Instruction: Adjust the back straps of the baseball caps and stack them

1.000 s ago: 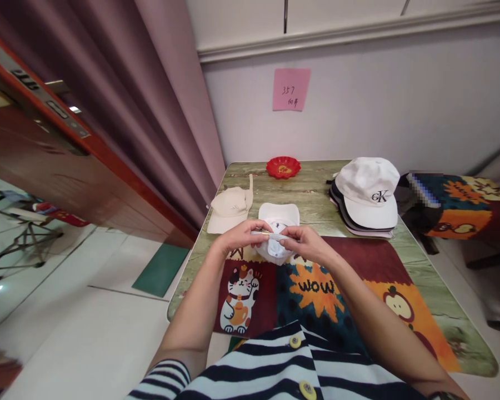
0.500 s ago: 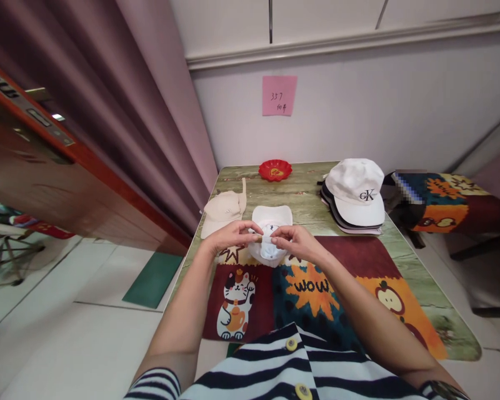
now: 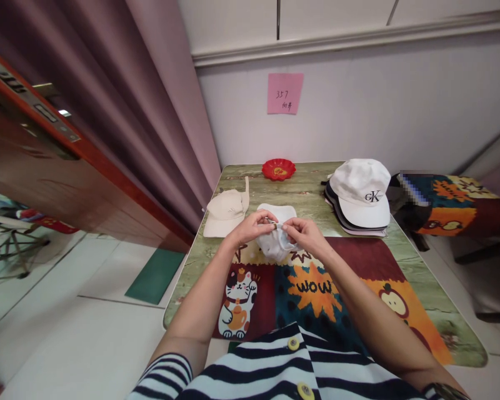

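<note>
White cap [image 3: 270,245]: located at the far edge of the patterned mat [image 3: 375,260], brim pointing away from the wearer. Left hand [image 3: 254,226]: thumb and fingers pinched narrowly on the cap. Right hand [image 3: 305,233]: likewise pinched on it, fingertips close to the left's (exact part gripped too small to tell). Beyond the mat: beige cap [image 3: 225,206] to the left, red dish [image 3: 278,170] farther back, stacked caps [image 3: 358,191] to the right, a lettered white one uppermost.

Soft even light, stretched, blurry edges
</note>
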The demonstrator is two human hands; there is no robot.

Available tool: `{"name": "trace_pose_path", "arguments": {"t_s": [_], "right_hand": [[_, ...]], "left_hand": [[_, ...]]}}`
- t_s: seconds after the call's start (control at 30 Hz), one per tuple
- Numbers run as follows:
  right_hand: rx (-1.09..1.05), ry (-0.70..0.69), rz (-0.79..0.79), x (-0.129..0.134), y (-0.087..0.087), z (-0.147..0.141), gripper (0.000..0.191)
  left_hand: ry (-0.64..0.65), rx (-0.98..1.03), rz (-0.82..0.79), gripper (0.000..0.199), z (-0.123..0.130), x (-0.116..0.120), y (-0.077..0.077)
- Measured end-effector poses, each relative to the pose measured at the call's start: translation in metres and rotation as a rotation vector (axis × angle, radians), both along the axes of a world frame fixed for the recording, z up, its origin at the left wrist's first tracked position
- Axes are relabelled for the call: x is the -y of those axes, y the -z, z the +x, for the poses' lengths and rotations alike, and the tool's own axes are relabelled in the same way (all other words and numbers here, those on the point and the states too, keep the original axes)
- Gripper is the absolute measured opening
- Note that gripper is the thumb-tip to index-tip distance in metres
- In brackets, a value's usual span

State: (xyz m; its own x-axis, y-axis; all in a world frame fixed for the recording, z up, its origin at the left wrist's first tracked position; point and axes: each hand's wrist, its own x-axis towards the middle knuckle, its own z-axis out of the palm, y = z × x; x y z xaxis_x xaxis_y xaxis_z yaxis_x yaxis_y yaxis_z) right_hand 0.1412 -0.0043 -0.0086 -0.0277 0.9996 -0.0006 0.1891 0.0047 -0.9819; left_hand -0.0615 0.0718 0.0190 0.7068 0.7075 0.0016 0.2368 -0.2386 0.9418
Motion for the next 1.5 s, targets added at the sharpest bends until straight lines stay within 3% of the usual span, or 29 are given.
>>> {"name": "trace_pose_path", "arguments": {"t_s": [0.13, 0.23, 0.3, 0.4, 0.47, 0.73, 0.97, 1.23, 1.5], "right_hand": [[-0.065, 0.140, 0.146, 0.005, -0.019, 0.016, 0.039], [-0.046, 0.101, 0.199, 0.009, -0.028, 0.027, 0.037], [-0.005, 0.027, 0.146, 0.010, -0.025, 0.031, 0.038], [0.076, -0.051, 0.035, 0.012, -0.014, 0.030, 0.041], [0.098, -0.062, -0.007, 0.013, -0.009, 0.026, 0.042], [0.155, -0.038, 0.043, 0.013, -0.004, 0.018, 0.038], [0.182, -0.057, 0.072, 0.015, 0.005, 0.020, 0.040], [0.238, -0.067, 0.086, 0.020, -0.009, 0.016, 0.035], [0.233, -0.112, 0.055, 0.019, -0.015, 0.011, 0.031]], "left_hand": [[-0.018, 0.170, 0.181, 0.030, 0.021, 0.004, -0.021], [-0.011, 0.213, 0.241, 0.031, 0.026, 0.011, -0.033], [0.001, 0.156, 0.105, 0.033, 0.024, 0.018, -0.030], [-0.044, 0.046, -0.152, 0.039, 0.017, 0.028, -0.013], [-0.099, 0.040, -0.216, 0.041, 0.012, 0.033, -0.004], [-0.049, -0.081, -0.213, 0.049, 0.003, 0.035, -0.011], [-0.065, -0.054, -0.215, 0.041, 0.004, 0.031, 0.002], [-0.100, 0.011, -0.269, 0.035, 0.003, 0.027, 0.010], [-0.089, 0.005, -0.279, 0.027, -0.003, 0.026, 0.007]]}}
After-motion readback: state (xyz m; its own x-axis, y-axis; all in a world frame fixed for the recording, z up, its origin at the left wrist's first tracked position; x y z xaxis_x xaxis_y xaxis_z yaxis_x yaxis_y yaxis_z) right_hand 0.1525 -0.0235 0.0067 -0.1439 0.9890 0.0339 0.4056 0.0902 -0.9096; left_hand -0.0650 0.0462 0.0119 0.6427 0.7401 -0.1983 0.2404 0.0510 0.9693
